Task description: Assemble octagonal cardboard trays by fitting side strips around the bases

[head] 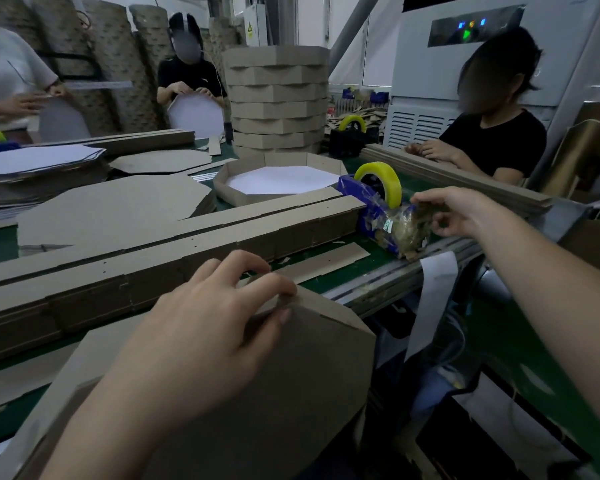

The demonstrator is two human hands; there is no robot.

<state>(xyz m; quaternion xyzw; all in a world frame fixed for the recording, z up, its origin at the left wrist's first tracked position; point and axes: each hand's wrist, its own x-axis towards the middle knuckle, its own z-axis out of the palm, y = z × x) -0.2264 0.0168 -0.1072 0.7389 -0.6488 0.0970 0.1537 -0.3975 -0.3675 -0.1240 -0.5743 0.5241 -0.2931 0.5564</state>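
An octagonal cardboard tray lies upside down at the near table edge, brown base facing up. My left hand rests on it, with fingers and thumb pinching the side strip at the tray's far corner. My right hand reaches to the blue tape dispenser with its yellow tape roll and pinches the tape end at the cutter. A long stack of side strips lies across the table beyond the tray. A finished tray with a white inside sits further back.
Piles of octagonal bases and white-faced sheets lie at the left. A tall stack of finished trays stands at the back. Three other people work around the green table; a second tape dispenser sits near the one on the right.
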